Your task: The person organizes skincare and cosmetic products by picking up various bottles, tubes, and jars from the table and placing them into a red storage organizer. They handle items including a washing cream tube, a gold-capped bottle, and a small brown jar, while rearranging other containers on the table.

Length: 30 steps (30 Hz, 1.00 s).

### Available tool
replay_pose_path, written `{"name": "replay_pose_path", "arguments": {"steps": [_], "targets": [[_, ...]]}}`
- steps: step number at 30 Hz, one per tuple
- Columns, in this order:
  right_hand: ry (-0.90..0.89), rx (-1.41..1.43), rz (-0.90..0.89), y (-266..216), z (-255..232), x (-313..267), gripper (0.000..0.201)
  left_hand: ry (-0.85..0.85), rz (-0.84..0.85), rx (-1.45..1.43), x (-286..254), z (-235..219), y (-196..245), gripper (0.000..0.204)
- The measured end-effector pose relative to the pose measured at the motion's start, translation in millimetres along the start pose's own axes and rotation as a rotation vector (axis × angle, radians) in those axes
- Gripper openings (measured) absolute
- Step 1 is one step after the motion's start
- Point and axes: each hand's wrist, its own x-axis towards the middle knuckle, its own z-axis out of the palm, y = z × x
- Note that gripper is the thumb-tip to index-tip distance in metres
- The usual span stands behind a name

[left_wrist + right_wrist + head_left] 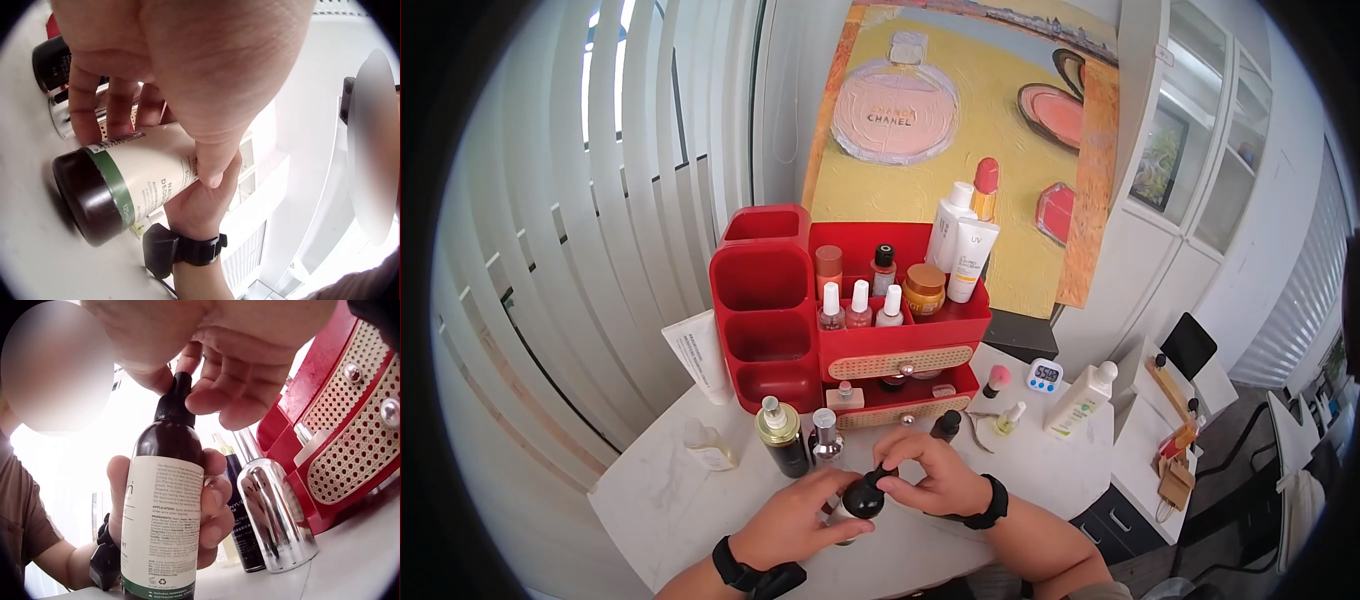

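A dark brown deodorant spray bottle [162, 519] with a cream label and a green band stands between my hands near the table's front. My left hand [800, 515] grips it round the body, thumb on one side and fingers on the other. My right hand [940, 480] pinches the black spray nozzle [177, 403] on top between thumb and fingers. Seen from the left wrist, the bottle's dark base [90, 197] is close over the white table. Just behind stand a silver bottle [275, 515] and a black pump bottle [781, 436] with a gold collar.
A red organizer [765, 285] holding several cosmetics stands at the back, its lower drawer [900, 412] pulled out. Right of it are a pink brush [997, 380], a timer [1045, 375] and a white bottle [1083, 402]. At left are a white tube [697, 355] and a clear bottle [709, 447].
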Motion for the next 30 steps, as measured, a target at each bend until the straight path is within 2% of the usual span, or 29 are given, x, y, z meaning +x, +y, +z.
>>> {"name": "replay_pose_path", "arguments": {"steps": [8, 11, 14, 16, 17, 19, 21, 23, 26, 30], "targets": [[0.018, 0.039, -0.011, 2, 1, -1, 0.026, 0.006, 0.032, 0.024, 0, 0, 0, 0.055], [-0.005, -0.039, 0.048, -3, -1, 0, 0.026, -0.003, -0.034, -0.026, 0, -1, 4, 0.055], [0.0, -0.048, 0.003, -3, -1, 1, 0.027, -0.001, -0.046, -0.036, -1, 1, 1, 0.055], [0.0, -0.036, 0.0, -2, -1, -1, 0.027, 0.005, 0.074, 0.06, -1, 1, -6, 0.055], [0.0, -0.026, -0.008, -1, -2, 0, 0.027, 0.006, 0.074, 0.062, -1, 0, -3, 0.055], [0.022, -0.008, -0.02, 2, 0, -1, 0.026, -0.011, -0.028, -0.021, 0, -1, 4, 0.055], [0.046, 0.014, -0.028, 2, 0, -1, 0.027, -0.008, -0.032, -0.019, 0, -1, 3, 0.056], [0.001, -0.111, -0.003, -3, -2, 1, 0.028, -0.007, -0.038, -0.017, 0, 0, 1, 0.056], [-0.01, -0.153, -0.012, -10, -6, 3, 0.028, 0.005, -0.006, -0.006, -2, 2, -4, 0.056], [0.001, -0.129, -0.022, -9, -7, 3, 0.025, 0.02, 0.004, -0.011, 0, 0, -1, 0.055]]}}
